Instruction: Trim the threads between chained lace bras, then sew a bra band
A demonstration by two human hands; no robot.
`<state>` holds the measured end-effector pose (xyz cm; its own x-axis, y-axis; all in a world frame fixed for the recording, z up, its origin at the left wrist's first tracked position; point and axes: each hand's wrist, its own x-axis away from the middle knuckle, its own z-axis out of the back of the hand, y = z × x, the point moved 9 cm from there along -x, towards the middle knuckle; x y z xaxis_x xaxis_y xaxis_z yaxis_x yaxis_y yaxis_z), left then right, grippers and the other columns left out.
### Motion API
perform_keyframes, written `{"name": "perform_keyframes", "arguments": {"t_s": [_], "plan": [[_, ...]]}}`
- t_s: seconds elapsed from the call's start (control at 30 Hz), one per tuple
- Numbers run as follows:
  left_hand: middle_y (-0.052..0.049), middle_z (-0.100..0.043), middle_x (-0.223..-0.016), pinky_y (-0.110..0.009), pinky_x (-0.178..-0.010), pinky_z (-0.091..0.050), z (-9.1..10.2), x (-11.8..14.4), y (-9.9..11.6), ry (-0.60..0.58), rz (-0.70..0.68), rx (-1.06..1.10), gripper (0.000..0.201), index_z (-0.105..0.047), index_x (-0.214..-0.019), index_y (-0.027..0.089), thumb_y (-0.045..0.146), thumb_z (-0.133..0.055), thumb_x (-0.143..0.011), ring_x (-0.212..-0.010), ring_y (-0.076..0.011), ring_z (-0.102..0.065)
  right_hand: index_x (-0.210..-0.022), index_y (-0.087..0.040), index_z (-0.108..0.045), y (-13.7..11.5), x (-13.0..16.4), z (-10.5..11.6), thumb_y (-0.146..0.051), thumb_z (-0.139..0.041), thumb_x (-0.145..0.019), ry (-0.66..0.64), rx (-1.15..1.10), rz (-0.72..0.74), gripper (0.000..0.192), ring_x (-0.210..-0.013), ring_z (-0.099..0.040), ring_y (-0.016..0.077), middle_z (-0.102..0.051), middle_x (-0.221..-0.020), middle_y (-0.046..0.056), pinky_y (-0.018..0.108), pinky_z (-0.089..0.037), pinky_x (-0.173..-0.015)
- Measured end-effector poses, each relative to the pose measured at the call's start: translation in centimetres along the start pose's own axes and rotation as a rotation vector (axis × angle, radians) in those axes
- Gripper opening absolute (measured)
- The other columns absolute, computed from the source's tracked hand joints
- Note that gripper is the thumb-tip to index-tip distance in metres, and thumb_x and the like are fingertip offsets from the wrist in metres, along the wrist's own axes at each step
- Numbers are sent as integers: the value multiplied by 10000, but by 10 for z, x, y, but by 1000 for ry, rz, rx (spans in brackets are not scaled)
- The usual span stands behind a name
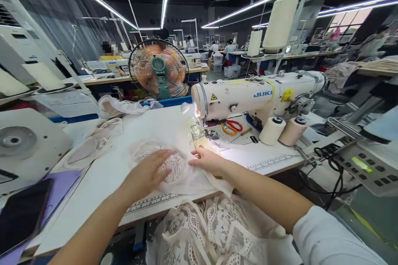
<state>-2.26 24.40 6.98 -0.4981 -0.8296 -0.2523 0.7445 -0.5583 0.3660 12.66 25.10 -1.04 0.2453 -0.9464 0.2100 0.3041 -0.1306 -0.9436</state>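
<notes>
A sheer pale lace piece (177,167) lies on the white sewing table, partly blurred. My left hand (154,169) is over its left part, fingers stretched out and apart. At the right side of the lace, my right hand (209,160) rests close to the sewing machine's needle area, its fingers bent with a gap between thumb and fingertips. The white JUKI sewing machine (230,99) stands just beyond, its lamp lit over the needle plate. More cream lace garments (214,227) hang in a heap below the table's front edge.
Red-and-yellow-handled snips (231,127) and two thread cones (272,131) sit beneath the machine arm. Beige fabric pieces (93,145) lie at left, near a phone (25,211). A fan (158,68) stands behind the table. The control panel (367,165) is at right. Other people work farther back.
</notes>
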Motion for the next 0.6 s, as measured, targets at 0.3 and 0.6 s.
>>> {"name": "perform_keyframes", "arguments": {"t_s": [0.3,0.6], "plan": [[-214,-538,-1232,-536,-859,-430,-52,13,1,-63,-100,-313,521,-522,-1212,102,397,-424,-794,-1109,-360,-509,-1072,-239,-605,16,72,42,-203,-624,-688,-219,316,30,386,-688,-578,145,-629,-880,20,230,-450,-572],[-148,-690,-978,-498,-748,-498,-56,4,13,102,-366,-438,429,-692,-973,195,461,-466,-724,-794,-335,-652,-1012,-186,-626,18,98,149,-235,-491,-855,166,949,-145,212,-719,-628,154,-672,-838,40,243,-471,-651]]}}
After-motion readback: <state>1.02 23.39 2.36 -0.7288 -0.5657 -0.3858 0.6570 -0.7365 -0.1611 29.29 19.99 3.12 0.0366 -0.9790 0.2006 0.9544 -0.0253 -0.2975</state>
